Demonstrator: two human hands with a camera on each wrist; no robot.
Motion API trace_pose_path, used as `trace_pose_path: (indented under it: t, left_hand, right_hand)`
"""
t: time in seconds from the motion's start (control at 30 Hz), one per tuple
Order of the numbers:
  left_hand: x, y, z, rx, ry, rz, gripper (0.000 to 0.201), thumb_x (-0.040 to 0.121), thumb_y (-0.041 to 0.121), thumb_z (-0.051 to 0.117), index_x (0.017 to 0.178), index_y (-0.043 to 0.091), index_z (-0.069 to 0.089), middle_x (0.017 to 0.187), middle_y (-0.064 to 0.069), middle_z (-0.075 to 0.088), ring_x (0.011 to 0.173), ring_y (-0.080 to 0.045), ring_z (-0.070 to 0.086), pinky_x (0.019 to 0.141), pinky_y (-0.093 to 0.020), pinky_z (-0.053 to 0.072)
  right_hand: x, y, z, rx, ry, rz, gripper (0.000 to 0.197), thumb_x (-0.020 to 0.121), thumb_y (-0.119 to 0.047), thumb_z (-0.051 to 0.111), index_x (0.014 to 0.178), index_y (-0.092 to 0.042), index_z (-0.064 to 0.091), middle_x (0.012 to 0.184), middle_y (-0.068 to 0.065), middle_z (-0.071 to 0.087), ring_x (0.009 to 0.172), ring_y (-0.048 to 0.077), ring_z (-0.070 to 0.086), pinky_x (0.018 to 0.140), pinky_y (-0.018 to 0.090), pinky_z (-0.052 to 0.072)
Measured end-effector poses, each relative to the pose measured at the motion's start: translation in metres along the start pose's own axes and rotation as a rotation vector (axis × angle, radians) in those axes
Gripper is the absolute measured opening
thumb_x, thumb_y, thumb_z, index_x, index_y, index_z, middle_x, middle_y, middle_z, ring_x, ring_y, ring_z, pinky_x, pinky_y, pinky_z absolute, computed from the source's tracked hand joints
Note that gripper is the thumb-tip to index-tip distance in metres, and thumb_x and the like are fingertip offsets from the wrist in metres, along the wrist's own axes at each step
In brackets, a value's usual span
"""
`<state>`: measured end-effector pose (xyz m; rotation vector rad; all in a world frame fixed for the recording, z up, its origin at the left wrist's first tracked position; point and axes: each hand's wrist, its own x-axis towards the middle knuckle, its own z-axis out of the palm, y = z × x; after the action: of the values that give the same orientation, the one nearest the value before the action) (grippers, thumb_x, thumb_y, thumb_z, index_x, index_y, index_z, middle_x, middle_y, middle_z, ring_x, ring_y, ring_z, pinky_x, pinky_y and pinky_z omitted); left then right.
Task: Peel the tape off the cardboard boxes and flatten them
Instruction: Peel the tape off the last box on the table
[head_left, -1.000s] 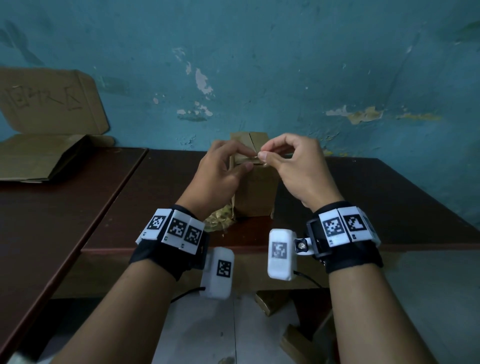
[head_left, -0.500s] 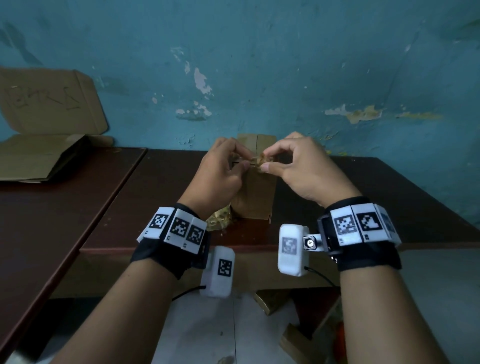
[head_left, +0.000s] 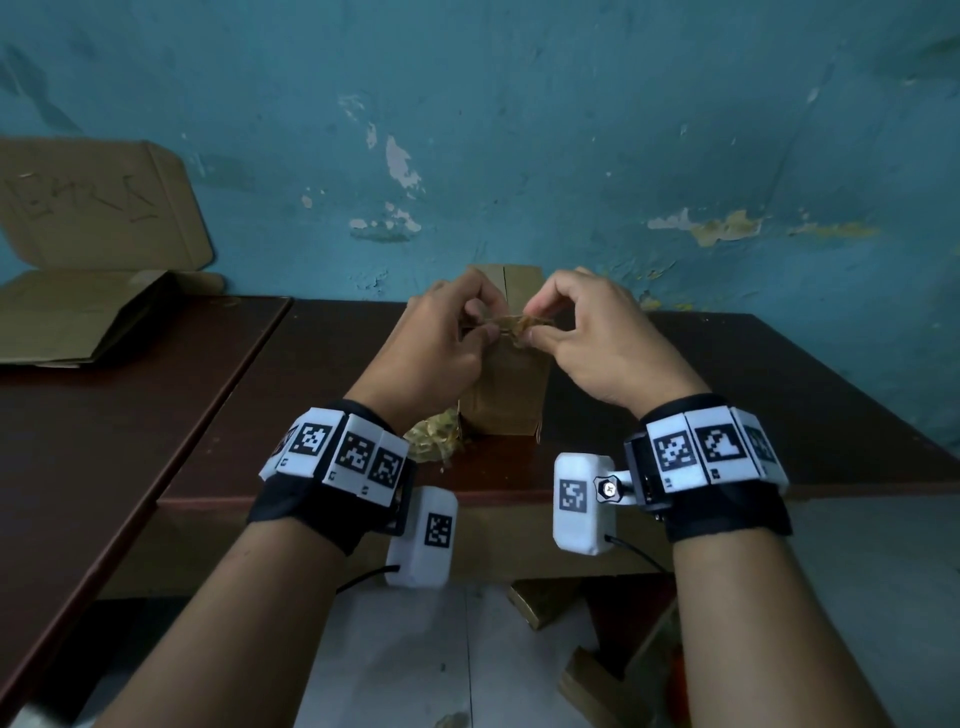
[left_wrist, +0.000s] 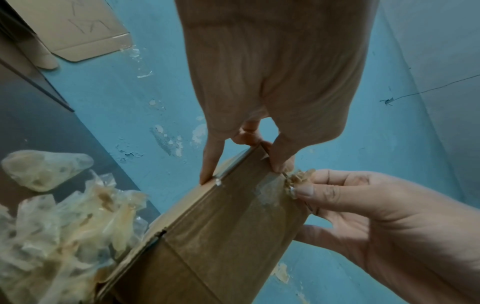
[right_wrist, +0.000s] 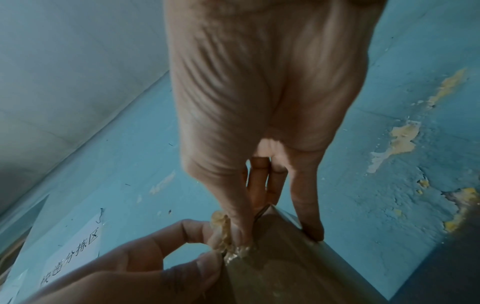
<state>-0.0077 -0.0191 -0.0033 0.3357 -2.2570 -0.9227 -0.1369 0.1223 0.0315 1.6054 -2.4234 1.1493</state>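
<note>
A small brown cardboard box stands upright on the dark table near the blue wall. My left hand grips the box's top edge, thumb on one side and fingers on the other. My right hand pinches a crumpled yellowish tape strip between thumb and forefinger at that edge. In the left wrist view the tape wad still sticks to the box, where a pale patch of residue shows. In the right wrist view the tape sits between both hands.
A heap of peeled tape lies on the table just left of the box. Flattened cardboard rests on the neighbouring table at the left, with a cardboard sheet leaning on the wall. Cardboard scraps lie on the floor under the table.
My hands have drawn slightly apart at the box's top. A short stretch of tape now shows between them. My right wrist has shifted right and down.
</note>
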Motion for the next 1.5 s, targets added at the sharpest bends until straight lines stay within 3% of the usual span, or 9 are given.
trace_pose_path:
  t: [0.2,0.33,0.5,0.8,1.0,1.17,1.3,1.5]
  left_hand:
    - [-0.001,0.002,-0.005,0.037,-0.018,0.018,0.017,0.102,0.011,0.066,0.103,0.027,0.062,0.085,0.000,0.058,0.071,-0.012,0.053,0.064,-0.027,0.042]
    - [-0.002,0.000,-0.007,0.038,-0.006,0.020,0.019,0.101,0.009,0.068,0.101,0.027,0.063,0.072,0.005,0.054,0.060,-0.005,0.047,0.059,-0.025,0.041]
    - [-0.002,0.000,-0.010,0.052,0.019,0.009,0.016,0.100,0.011,0.069,0.100,0.026,0.064,0.069,0.007,0.051,0.054,-0.004,0.044,0.053,-0.020,0.037]
    - [-0.003,0.002,-0.010,0.087,0.065,0.001,0.020,0.100,0.012,0.069,0.097,0.030,0.062,0.067,0.008,0.050,0.053,-0.005,0.044,0.051,-0.020,0.038]
    - [-0.004,0.004,-0.008,0.104,0.075,-0.011,0.018,0.099,0.012,0.070,0.098,0.029,0.064,0.067,0.008,0.052,0.055,-0.006,0.045,0.056,-0.026,0.042]
    - [-0.004,0.006,-0.007,0.112,0.094,-0.011,0.021,0.099,0.011,0.071,0.096,0.030,0.062,0.064,0.009,0.051,0.053,-0.004,0.044,0.052,-0.017,0.037]
    - [-0.004,0.007,-0.004,0.121,0.108,-0.006,0.019,0.099,0.010,0.070,0.097,0.027,0.063,0.064,0.006,0.052,0.054,-0.006,0.044,0.052,-0.018,0.036]
    - [-0.007,0.010,0.002,0.114,0.142,-0.005,0.014,0.098,0.012,0.073,0.098,0.025,0.068,0.067,0.007,0.058,0.055,-0.002,0.051,0.050,-0.013,0.040]
  right_hand:
    - [0.000,0.002,0.003,0.049,0.016,-0.013,0.017,0.095,-0.018,0.082,0.094,-0.027,0.068,0.106,-0.004,0.065,0.097,0.005,0.062,0.080,0.019,0.046]
    - [0.001,0.001,0.005,0.062,0.023,-0.014,0.013,0.095,-0.017,0.082,0.098,-0.023,0.070,0.106,-0.005,0.065,0.098,0.005,0.062,0.081,0.016,0.046]
    - [0.003,-0.003,0.009,0.051,0.044,-0.016,0.015,0.096,-0.016,0.080,0.098,-0.025,0.069,0.107,-0.007,0.062,0.098,0.003,0.060,0.079,0.011,0.042]
    - [0.004,-0.004,0.010,0.032,0.047,-0.021,0.014,0.098,-0.016,0.078,0.100,-0.025,0.067,0.104,-0.013,0.057,0.095,-0.002,0.056,0.074,0.005,0.040]
    - [0.005,-0.002,0.011,0.032,0.054,-0.021,0.015,0.098,-0.014,0.078,0.101,-0.024,0.068,0.104,-0.012,0.057,0.093,-0.003,0.055,0.072,-0.004,0.037]
    - [0.005,-0.003,0.011,0.026,0.055,-0.019,0.015,0.098,-0.014,0.078,0.103,-0.024,0.068,0.108,-0.008,0.060,0.094,-0.004,0.055,0.072,0.002,0.040]
    - [0.005,-0.002,0.010,0.033,0.054,-0.019,0.017,0.098,-0.013,0.078,0.101,-0.025,0.066,0.108,-0.007,0.059,0.094,-0.005,0.055,0.072,-0.004,0.038]
    - [0.003,0.001,0.008,0.061,0.058,-0.013,0.017,0.098,-0.013,0.078,0.099,-0.025,0.066,0.110,-0.005,0.061,0.095,-0.004,0.056,0.072,-0.004,0.038]
